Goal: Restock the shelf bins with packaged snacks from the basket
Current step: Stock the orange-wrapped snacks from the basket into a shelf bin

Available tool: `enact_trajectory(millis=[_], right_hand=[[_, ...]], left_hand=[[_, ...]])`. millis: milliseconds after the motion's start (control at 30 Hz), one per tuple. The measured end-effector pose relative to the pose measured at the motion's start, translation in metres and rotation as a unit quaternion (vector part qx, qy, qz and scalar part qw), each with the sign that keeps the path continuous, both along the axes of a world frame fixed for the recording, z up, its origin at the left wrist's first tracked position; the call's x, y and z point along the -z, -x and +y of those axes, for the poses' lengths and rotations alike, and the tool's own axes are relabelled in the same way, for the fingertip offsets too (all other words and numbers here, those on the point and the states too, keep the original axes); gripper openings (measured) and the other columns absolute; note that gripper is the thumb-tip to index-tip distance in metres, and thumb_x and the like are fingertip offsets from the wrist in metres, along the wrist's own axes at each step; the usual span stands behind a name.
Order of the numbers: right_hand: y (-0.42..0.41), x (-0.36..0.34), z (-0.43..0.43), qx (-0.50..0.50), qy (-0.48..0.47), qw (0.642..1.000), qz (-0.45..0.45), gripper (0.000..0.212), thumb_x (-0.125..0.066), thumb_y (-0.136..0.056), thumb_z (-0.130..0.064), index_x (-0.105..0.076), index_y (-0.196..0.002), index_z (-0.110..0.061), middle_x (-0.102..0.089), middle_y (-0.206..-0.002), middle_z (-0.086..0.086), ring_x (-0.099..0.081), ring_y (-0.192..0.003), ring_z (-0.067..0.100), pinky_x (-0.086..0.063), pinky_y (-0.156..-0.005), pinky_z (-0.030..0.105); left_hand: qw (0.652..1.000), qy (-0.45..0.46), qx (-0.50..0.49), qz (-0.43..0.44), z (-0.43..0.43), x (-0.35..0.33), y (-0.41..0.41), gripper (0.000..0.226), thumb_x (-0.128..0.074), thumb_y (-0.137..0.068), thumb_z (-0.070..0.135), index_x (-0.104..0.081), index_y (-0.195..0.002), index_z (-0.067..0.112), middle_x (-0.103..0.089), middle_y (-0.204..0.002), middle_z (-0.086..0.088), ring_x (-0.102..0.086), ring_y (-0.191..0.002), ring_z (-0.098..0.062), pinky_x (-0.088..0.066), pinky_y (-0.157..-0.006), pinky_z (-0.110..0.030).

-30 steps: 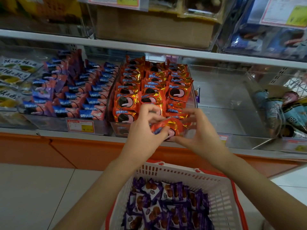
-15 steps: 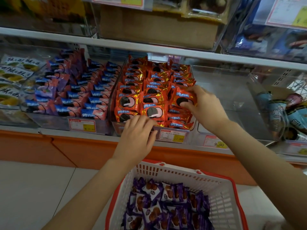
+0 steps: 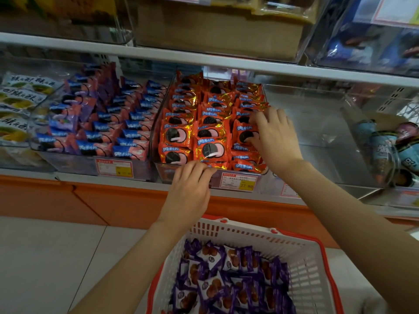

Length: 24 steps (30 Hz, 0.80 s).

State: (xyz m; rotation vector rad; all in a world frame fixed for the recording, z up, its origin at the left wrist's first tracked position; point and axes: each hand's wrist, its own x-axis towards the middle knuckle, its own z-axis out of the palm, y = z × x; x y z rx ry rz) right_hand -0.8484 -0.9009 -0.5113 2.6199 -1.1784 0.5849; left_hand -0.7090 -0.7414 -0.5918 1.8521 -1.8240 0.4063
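Note:
A clear shelf bin (image 3: 158, 168) holds rows of red and gold cookie packets (image 3: 210, 132). My right hand (image 3: 274, 134) lies over the right-hand row, its fingers spread on the packets and its thumb touching one standing packet (image 3: 243, 132). My left hand (image 3: 192, 184) rests at the bin's front edge, fingertips touching the front packet of the middle row. Below stands a white basket (image 3: 256, 236) with a red rim, holding several purple snack packets (image 3: 226, 275).
Left of the red bin, another clear bin holds blue and pink cookie packets (image 3: 108, 128); further left lie white and yellow packs (image 3: 18, 98). The clear bin (image 3: 317, 137) to the right holds nothing. Cone-shaped snacks (image 3: 385, 150) sit at far right. An upper shelf (image 3: 204, 62) overhangs.
Both hands pinched one red packet in front of the bin a second ago. The right hand carried it into the right row and now lies spread on that row; the left hand moved to the bin's front edge.

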Motion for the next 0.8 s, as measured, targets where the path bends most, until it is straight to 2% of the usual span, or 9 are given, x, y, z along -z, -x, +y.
enact_trajectory(millis=[133, 200, 267, 333, 433, 567, 700, 767, 800], right_hand=[[0.003, 0.008, 0.001, -0.038, 0.011, 0.999, 0.008, 0.027, -0.065, -0.086, -0.014, -0.06, -0.111, -0.005, -0.063, -0.108, 0.016, -0.06, -0.098, 0.037, -0.046, -0.084, 0.047], [0.004, 0.01, 0.005, -0.041, 0.025, 0.999, 0.01, 0.027, -0.068, -0.084, -0.01, -0.062, -0.11, -0.004, -0.067, -0.102, 0.016, -0.065, -0.089, 0.036, -0.05, -0.076, 0.043], [0.007, 0.012, 0.014, -0.043, 0.028, 0.999, 0.006, 0.029, -0.07, -0.082, -0.009, -0.063, -0.109, -0.002, -0.069, -0.098, 0.016, -0.067, -0.083, 0.035, -0.052, -0.072, 0.04], [0.013, 0.015, 0.026, -0.057, 0.006, 0.998, -0.016, 0.031, -0.07, -0.083, -0.011, -0.062, -0.111, -0.003, -0.068, -0.102, 0.016, -0.066, -0.09, 0.035, -0.053, -0.078, 0.042], [0.03, 0.03, 0.046, -0.101, 0.026, 0.993, -0.057, 0.029, -0.07, -0.082, -0.01, -0.061, -0.109, -0.006, -0.066, -0.103, 0.014, -0.063, -0.094, 0.031, -0.053, -0.08, 0.039], [0.06, 0.069, 0.067, -0.159, 0.057, 0.983, -0.073, 0.018, -0.05, -0.089, -0.014, -0.051, -0.106, -0.01, -0.064, -0.095, 0.011, -0.058, -0.087, 0.024, -0.047, -0.076, 0.032], [0.089, 0.123, 0.085, -0.179, -0.011, 0.983, -0.022, 0.018, -0.043, -0.088, -0.017, -0.05, -0.104, -0.012, -0.065, -0.093, 0.008, -0.05, -0.089, 0.019, -0.036, -0.08, 0.027], [0.104, 0.15, 0.095, -0.166, -0.067, 0.983, 0.032, 0.019, -0.047, -0.086, -0.019, -0.051, -0.104, -0.015, -0.064, -0.094, 0.005, -0.054, -0.086, 0.019, -0.038, -0.079, 0.027], [0.111, 0.164, 0.102, -0.151, -0.105, 0.981, 0.063, 0.021, -0.055, -0.083, -0.018, -0.055, -0.103, -0.016, -0.065, -0.094, 0.004, -0.059, -0.084, 0.02, -0.044, -0.079, 0.029]], left_hand=[[1.0, -0.001, -0.005, -0.015, 0.001, -0.003, 0.001, 0.034, -0.04, -0.086, 0.011, -0.062, -0.112, 0.006, -0.06, -0.102, -0.006, -0.046, -0.102, -0.023, -0.033, -0.091, -0.034], [1.0, -0.008, -0.003, -0.019, 0.002, -0.002, 0.002, 0.035, -0.039, -0.086, 0.011, -0.061, -0.113, 0.006, -0.059, -0.103, -0.007, -0.047, -0.101, -0.023, -0.034, -0.09, -0.034], [1.0, -0.009, 0.0, -0.012, 0.003, -0.002, 0.002, 0.033, -0.049, -0.085, 0.007, -0.06, -0.116, 0.006, -0.058, -0.106, -0.007, -0.048, -0.102, -0.023, -0.037, -0.09, -0.034], [1.0, -0.011, 0.001, 0.001, 0.006, -0.002, 0.004, 0.04, -0.063, -0.079, 0.001, -0.059, -0.119, 0.005, -0.059, -0.108, -0.008, -0.05, -0.103, -0.023, -0.043, -0.09, -0.037], [1.0, -0.021, -0.002, 0.001, 0.013, 0.001, 0.008, 0.048, -0.068, -0.074, -0.003, -0.059, -0.121, 0.002, -0.059, -0.113, -0.012, -0.051, -0.109, -0.027, -0.045, -0.095, -0.043], [0.998, -0.061, 0.006, -0.008, 0.034, 0.031, 0.02, 0.055, -0.074, -0.067, 0.002, -0.061, -0.12, 0.006, -0.061, -0.115, -0.01, -0.052, -0.113, -0.027, -0.037, -0.104, -0.044], [0.987, -0.16, 0.025, 0.0, 0.064, 0.074, 0.029, 0.054, -0.081, -0.061, 0.015, -0.064, -0.112, 0.015, -0.064, -0.107, -0.002, -0.055, -0.104, -0.022, -0.045, -0.099, -0.043], [0.978, -0.207, 0.032, -0.003, 0.078, 0.098, 0.031, 0.049, -0.081, -0.062, 0.022, -0.066, -0.109, 0.019, -0.064, -0.104, 0.001, -0.06, -0.1, -0.02, -0.048, -0.095, -0.042], [0.972, -0.231, 0.037, -0.002, 0.086, 0.109, 0.033, 0.048, -0.081, -0.063, 0.024, -0.066, -0.108, 0.021, -0.064, -0.104, 0.003, -0.061, -0.099, -0.019, -0.049, -0.094, -0.041]])
